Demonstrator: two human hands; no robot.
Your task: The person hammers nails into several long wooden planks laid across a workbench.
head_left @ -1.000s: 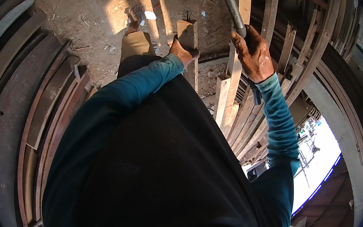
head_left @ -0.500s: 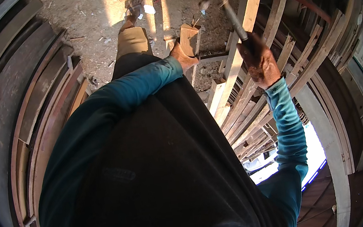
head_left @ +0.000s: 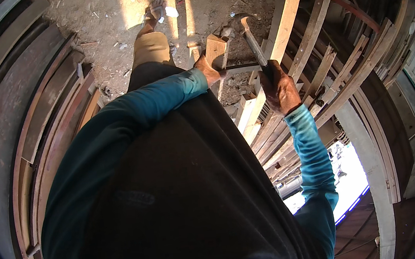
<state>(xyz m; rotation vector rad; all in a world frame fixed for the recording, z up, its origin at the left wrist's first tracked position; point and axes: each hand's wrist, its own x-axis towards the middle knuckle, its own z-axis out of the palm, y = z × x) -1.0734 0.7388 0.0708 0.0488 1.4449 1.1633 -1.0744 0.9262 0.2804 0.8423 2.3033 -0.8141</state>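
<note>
My right hand (head_left: 281,89) is wrapped round the dark grip of a claw hammer (head_left: 255,46). The hammer points away from me, its slightly blurred head close to the far end of a short wooden beam (head_left: 216,50). Whether the head touches the wood I cannot tell. Against the near part of that beam, my left hand (head_left: 207,70) is closed round its side, with some fingers hidden behind the wood and the wrist.
Long timber planks (head_left: 286,13) lean in a stack on the right, very close to my right hand. More boards (head_left: 28,146) stand along the left side. Wood chips litter the dirt floor (head_left: 93,19) ahead, where my foot (head_left: 154,13) rests.
My right hand has come nearer to me and to the left, bringing the hammer's head down toward the beam's far end. My left hand stays on the beam, almost unmoved.
</note>
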